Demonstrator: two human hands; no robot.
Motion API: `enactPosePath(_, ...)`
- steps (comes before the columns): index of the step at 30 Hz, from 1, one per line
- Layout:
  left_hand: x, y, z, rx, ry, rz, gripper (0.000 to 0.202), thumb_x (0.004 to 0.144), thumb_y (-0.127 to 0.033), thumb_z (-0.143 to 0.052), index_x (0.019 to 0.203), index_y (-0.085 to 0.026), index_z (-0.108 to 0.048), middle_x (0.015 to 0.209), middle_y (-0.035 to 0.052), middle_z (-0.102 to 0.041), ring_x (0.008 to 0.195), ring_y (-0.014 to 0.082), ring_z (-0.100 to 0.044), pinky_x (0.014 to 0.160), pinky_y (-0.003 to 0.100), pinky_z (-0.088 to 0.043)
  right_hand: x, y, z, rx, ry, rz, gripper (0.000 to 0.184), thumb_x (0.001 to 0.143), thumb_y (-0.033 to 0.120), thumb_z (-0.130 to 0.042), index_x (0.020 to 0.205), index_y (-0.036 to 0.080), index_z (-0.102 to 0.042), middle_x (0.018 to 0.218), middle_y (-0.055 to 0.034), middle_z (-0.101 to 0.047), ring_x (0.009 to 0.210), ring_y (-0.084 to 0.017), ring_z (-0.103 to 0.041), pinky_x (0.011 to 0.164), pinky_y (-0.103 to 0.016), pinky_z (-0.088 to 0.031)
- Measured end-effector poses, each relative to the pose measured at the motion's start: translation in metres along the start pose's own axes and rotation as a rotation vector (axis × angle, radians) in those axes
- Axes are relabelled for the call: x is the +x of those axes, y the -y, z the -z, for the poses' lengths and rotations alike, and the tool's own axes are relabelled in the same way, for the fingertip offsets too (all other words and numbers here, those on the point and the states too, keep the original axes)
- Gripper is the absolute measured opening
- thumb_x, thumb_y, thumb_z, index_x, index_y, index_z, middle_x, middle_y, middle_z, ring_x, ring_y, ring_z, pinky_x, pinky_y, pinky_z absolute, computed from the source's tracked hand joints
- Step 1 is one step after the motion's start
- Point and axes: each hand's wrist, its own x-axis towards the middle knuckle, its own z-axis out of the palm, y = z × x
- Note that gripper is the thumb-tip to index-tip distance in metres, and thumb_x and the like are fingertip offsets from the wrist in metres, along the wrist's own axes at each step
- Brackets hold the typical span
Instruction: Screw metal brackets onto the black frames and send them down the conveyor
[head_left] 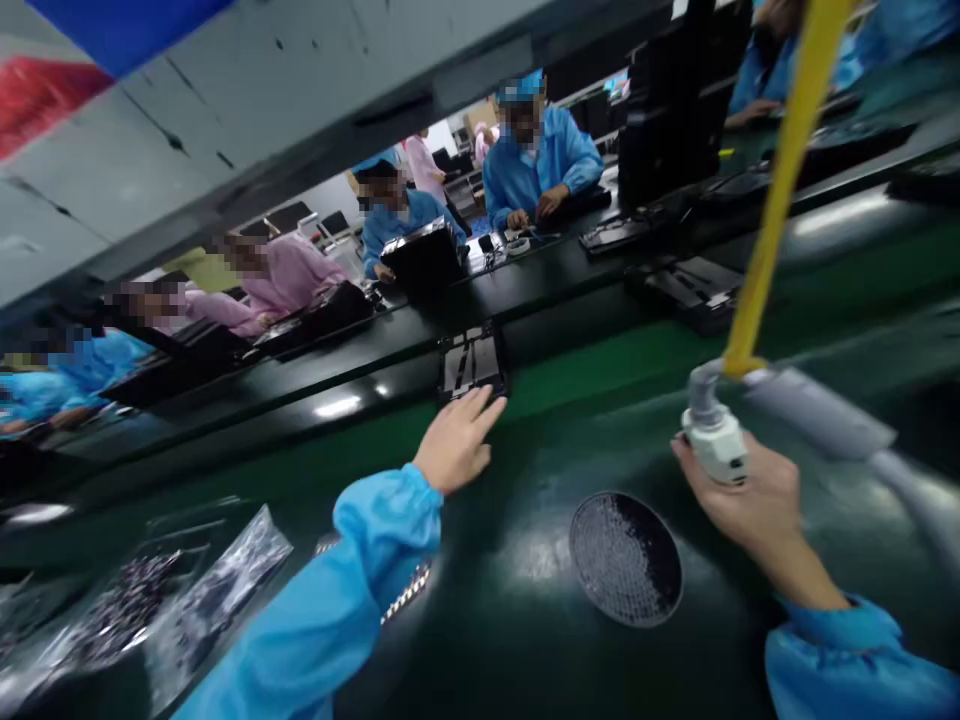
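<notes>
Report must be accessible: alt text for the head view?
A person's open left hand is at the near edge of a flat unit; the right hand grips a white tool beneath a yellow strap. A round dish of small bits sits on the green bench; co-workers work opposite.

Tilted head view, forward and down across bench (510, 620)

Left hand (456, 445) outstretched, palm down, fingers (490, 417) extended; right hand (759, 498) curled in a grip.
</notes>
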Motion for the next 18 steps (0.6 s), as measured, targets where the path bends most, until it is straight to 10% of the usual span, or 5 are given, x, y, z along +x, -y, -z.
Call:
enactPosePath(4,0.053,0.066,-0.022,0.306,0.278,0.285,0.09,0.058,0.001,-0.066,0.142,-0.012,-0.037,0.147,0.0252,-0.037,0.137,0.0397,-0.034,0.108,0.058,-0.031,-0.008,-0.002,-0.004,0.1,0.045,0.045,0.027,0.082,0.031,-0.061,0.106,0.02,-0.067,0.073,-0.003,-0.072,0.055,-0.018,-0.067,0.054,-0.025,-0.051)
enactPosePath(9,0.061,0.102,-0.032,0.286,0.164,0.29,0.083,0.057,0.0,-0.061,0.138,-0.008,-0.042,0.141,0.0238,-0.047,0.131,0.0334,-0.046,0.104,0.041,-0.042,-0.005,0.005,-0.005,0.129,0.037,0.019,0.022,0.082,0.025,-0.062,0.103,0.019,-0.067,0.061,0.0015,-0.067,0.043,-0.014,-0.061,0.048,-0.022,-0.048)
enactPosePath(14,0.029,0.064,-0.018,0.295,-0.047,0.44,0.051,0.072,-0.014,-0.052,0.122,-0.011,-0.058,0.123,0.0167,-0.064,0.113,0.0321,-0.061,0.094,0.042,-0.049,0.002,0.008,-0.001,0.182,0.03,-0.047,0.023,0.08,0.04,-0.066,0.08,0.017,-0.065,0.049,0.0018,-0.059,0.037,-0.015,-0.054,0.04,-0.025,-0.043)
enactPosePath(18,-0.045,-0.007,-0.036,0.18,-0.351,0.274,0.055,0.062,-0.014,-0.052,0.115,-0.013,-0.064,0.118,0.0129,-0.068,0.111,0.0311,-0.062,0.093,0.042,-0.049,0.003,-0.002,0.001,0.271,0.067,-0.231,0.037,0.071,0.053,-0.071,0.085,0.018,-0.069,0.07,-0.0047,-0.07,0.057,-0.022,-0.066,0.053,-0.031,-0.051)
